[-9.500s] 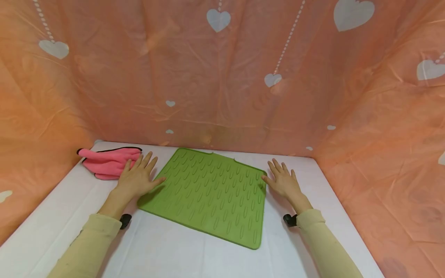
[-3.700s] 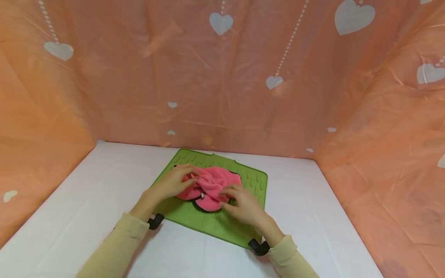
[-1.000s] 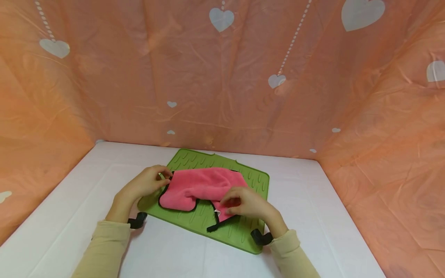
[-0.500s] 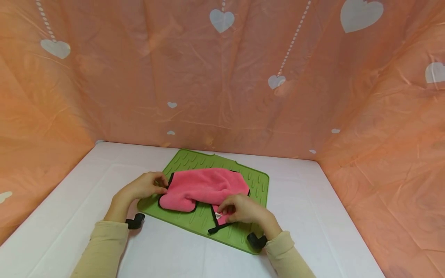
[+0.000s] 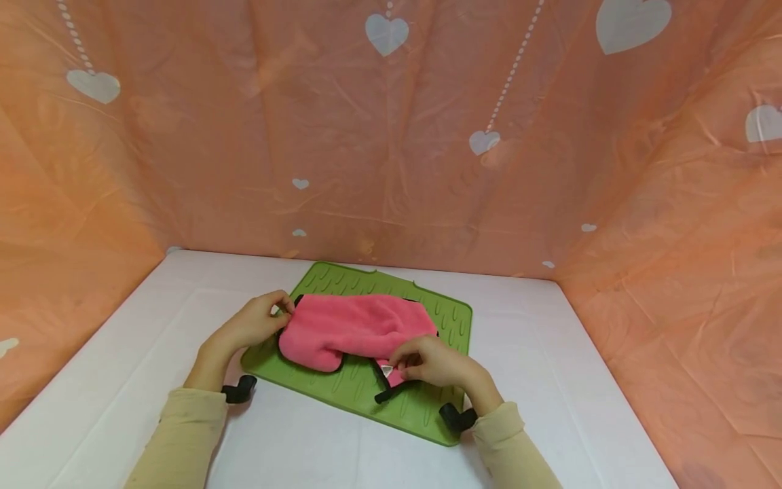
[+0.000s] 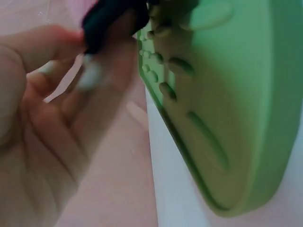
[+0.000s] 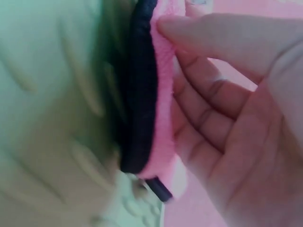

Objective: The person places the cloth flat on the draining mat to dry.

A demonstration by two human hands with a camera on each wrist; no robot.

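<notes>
1. Note how each hand has the cloth. The left grip point(image 5: 256, 320) pinches the black edging point(image 6: 111, 21) at the left end of the pink cloth point(image 5: 360, 322); the right grip point(image 5: 436, 361) pinches the cloth's near right part between thumb and fingers, as the right wrist view shows.

2. Mark where it lies: the cloth rests on the green mat point(image 5: 421, 418), around its middle, and the mat lies on the white table point(image 5: 305, 455).

3. The work in hand looks like straightening the cloth. Its far side lies fairly smooth; the near side bunches up, with a gap between the left lobe and the small flap by the white tag point(image 5: 387, 371). That fold likely needs most of the care.

4. Lift the flap slightly before drawing it outward; the mat's raised ridges could catch soft fabric that is dragged.

5. Pull gently and evenly with both hands. A hard tug from one side would probably slide the whole cloth askew or shift the mat.

6. Hold near the edging rather than deep in the fabric, so that the fingers make no fresh creases.

7. Check the black strip point(image 5: 389, 392) on the flap: keep it clear of the fold, or it could leave a lump.
</notes>
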